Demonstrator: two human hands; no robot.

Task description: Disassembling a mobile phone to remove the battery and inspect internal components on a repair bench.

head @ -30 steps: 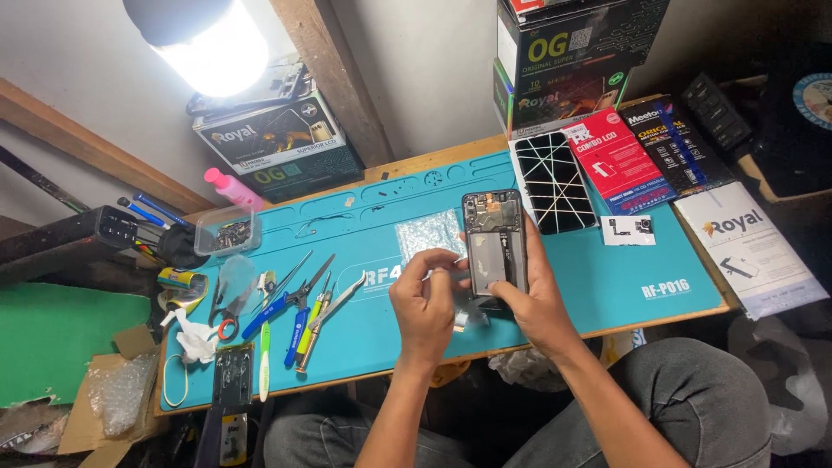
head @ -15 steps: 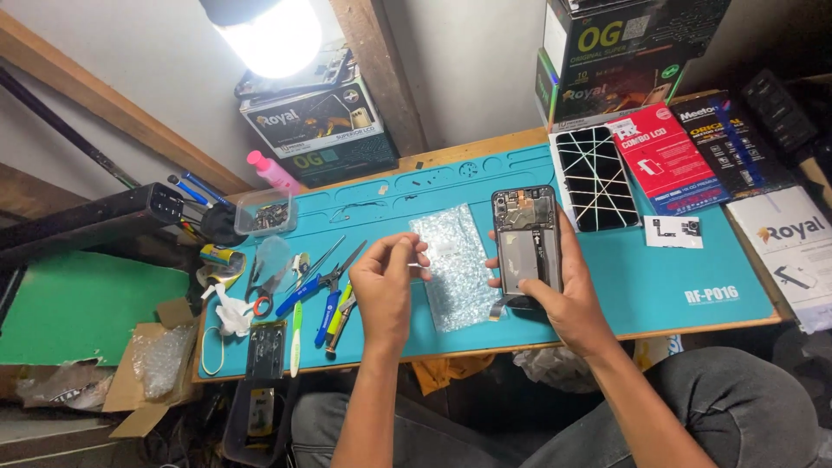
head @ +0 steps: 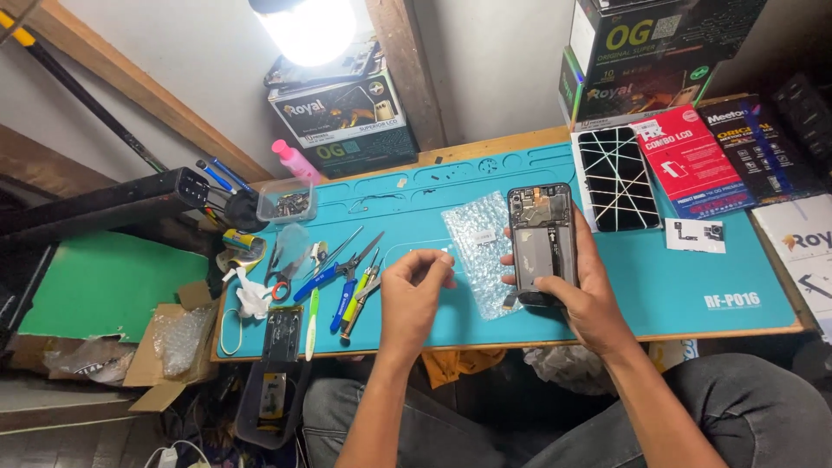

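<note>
our right hand (head: 589,299) has a closed grip on an opened phone (head: 542,243), back cover off, internals facing up, held just above the teal mat (head: 693,269) on the tabletop. fingers wrap its right edge, thumb on its lower left corner. our left hand (head: 414,295) pinches a thin clear sheet (head: 416,253) between thumb and fingertips, lifting its near edge; grip closed on it. a piece of bubble wrap (head: 482,243) lies on the mat, just left of the phone and partly under it. pliers and screwdrivers (head: 347,277) lie left of the left hand. a cracked-pattern screen panel (head: 617,178) rests right of the phone.
</note>
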